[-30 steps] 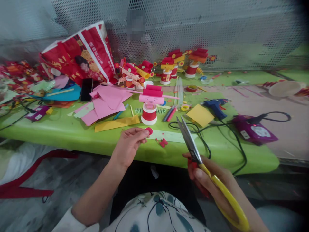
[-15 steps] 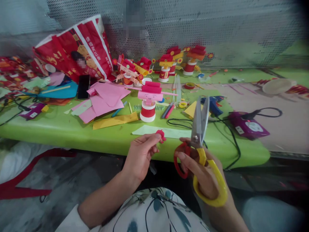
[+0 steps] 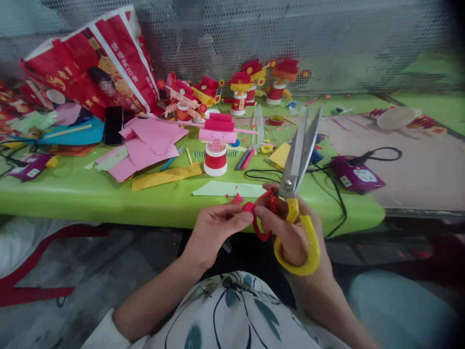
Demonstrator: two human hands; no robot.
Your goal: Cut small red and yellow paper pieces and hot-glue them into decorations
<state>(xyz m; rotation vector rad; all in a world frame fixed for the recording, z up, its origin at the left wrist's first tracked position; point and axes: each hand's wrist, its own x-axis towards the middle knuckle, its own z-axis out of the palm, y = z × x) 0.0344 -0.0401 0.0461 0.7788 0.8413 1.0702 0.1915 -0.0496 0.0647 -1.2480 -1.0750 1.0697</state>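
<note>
My left hand [image 3: 216, 230] pinches a small round red paper piece [image 3: 249, 207] between thumb and fingertips at the table's front edge. The thumb of my right hand [image 3: 290, 232] comes up against the same piece. Scissors [image 3: 290, 182] with one red and one yellow handle loop hang on my right hand, blades slightly parted and pointing up. Small red scraps [image 3: 237, 198] lie on a pale green paper strip [image 3: 218, 189] just beyond. Behind it stands a paper figure [image 3: 215, 157] with a red-and-white cup body, a pink head and rolled red paper on top.
Pink paper sheets [image 3: 152, 143], a yellow strip [image 3: 167, 177] and a phone [image 3: 114, 126] lie left on the green table [image 3: 72, 194]. A red bag [image 3: 98, 68] and several finished figures [image 3: 239, 99] stand at the back. A purple power box [image 3: 356, 174] with black cables is on the right.
My right hand has moved in with the scissors to meet my left hand at the red piece. Red scraps now lie on the green strip. The view has shifted slightly.
</note>
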